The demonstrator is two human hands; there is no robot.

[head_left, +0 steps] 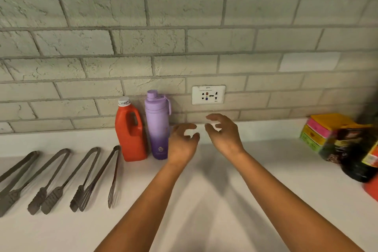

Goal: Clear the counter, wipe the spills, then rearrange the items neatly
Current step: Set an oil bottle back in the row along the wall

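While empty, both hands loosely curled beside purple bottle.

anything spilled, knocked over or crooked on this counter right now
Nothing stands out. No spill shows on the counter; the red jug and purple bottle stand upright, and the tongs lie in a row.

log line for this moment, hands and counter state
left hand empty, fingers loosely curled | right hand empty | both beside purple bottle | red jug left of it | four tongs in row
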